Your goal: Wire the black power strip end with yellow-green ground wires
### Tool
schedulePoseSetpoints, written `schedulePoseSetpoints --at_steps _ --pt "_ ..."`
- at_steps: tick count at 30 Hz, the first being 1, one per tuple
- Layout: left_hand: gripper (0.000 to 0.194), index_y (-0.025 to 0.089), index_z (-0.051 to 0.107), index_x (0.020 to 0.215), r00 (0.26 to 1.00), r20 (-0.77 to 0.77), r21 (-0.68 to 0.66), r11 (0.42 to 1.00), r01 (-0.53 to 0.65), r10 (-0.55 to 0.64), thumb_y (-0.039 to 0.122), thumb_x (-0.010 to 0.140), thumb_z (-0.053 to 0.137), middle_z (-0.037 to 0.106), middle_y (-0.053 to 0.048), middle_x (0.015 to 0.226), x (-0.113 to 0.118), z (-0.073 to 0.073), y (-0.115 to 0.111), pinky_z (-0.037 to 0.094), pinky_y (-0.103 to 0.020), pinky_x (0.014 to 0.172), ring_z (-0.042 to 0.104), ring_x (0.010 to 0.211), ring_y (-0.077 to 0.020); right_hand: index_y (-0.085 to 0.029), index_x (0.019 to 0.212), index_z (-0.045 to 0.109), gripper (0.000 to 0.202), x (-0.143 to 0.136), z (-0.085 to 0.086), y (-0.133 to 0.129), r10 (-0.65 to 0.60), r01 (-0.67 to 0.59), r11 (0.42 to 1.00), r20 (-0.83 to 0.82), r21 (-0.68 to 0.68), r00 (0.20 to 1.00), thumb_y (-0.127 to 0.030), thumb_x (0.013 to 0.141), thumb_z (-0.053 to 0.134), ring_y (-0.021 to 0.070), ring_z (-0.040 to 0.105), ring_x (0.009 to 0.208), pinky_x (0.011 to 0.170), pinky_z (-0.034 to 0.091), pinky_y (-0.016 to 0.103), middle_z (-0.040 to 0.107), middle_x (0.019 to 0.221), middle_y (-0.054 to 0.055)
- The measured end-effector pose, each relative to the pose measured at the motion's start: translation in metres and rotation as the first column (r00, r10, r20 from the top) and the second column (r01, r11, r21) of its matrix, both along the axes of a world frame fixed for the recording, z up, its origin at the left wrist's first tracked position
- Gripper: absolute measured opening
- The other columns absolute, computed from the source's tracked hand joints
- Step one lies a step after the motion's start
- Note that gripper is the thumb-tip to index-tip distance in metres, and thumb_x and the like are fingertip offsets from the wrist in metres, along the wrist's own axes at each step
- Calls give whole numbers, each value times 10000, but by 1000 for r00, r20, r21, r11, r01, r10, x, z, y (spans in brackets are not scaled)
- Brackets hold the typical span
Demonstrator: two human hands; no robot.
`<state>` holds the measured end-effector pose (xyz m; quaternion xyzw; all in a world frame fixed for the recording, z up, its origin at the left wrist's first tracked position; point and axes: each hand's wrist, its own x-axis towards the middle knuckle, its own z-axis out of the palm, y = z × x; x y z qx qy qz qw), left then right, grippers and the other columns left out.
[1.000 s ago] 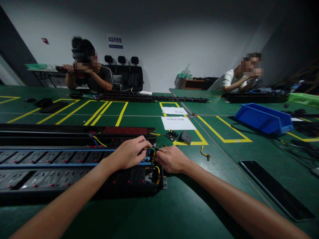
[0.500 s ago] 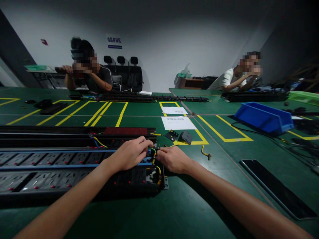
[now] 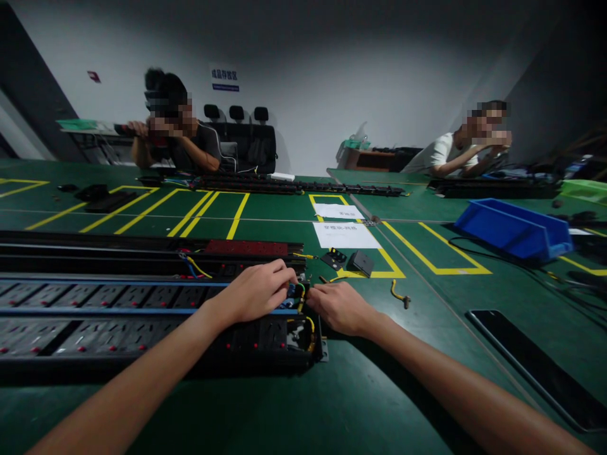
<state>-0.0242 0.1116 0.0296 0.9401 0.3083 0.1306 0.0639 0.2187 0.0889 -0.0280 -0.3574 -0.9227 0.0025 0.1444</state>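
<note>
A long power strip with blue edges (image 3: 109,297) lies across the table, its row of black sockets facing up. Over its right end rests my left hand (image 3: 263,289), fingers bent down around the end. My right hand (image 3: 339,308) is closed in a pinch just beyond that same end; what its fingertips hold is hidden. A yellow-green wire (image 3: 302,298) shows between both hands. Nearer to me is a black power strip (image 3: 111,338), its right end uncovered, with a yellow wire (image 3: 311,332) and a metal bracket (image 3: 324,349) there.
Behind lies another strip with a red section (image 3: 241,248). Small black parts (image 3: 361,263), a short yellow wire (image 3: 398,294), paper sheets (image 3: 346,236), a blue bin (image 3: 515,230), black cables (image 3: 516,262) and a phone (image 3: 535,366) are around. Two people work across the table.
The whole view has shifted slightly, so things appear a little further right. Both hands stay at the strip's right end with almost the same grip.
</note>
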Motion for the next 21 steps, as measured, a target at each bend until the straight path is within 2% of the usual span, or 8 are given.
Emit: schedulePoseSetpoints --at_steps 21 --pt "267 223 631 1136 999 29 11 1000 -23 23 176 917 485 610 -58 1080 0 -2 2 510 -311 785 638 896 -186 -165 833 546 228 -2 6 1 6 -8 999 -45 -32 999 -214 1015 416 129 423 568 577 190 309 619 735 33"
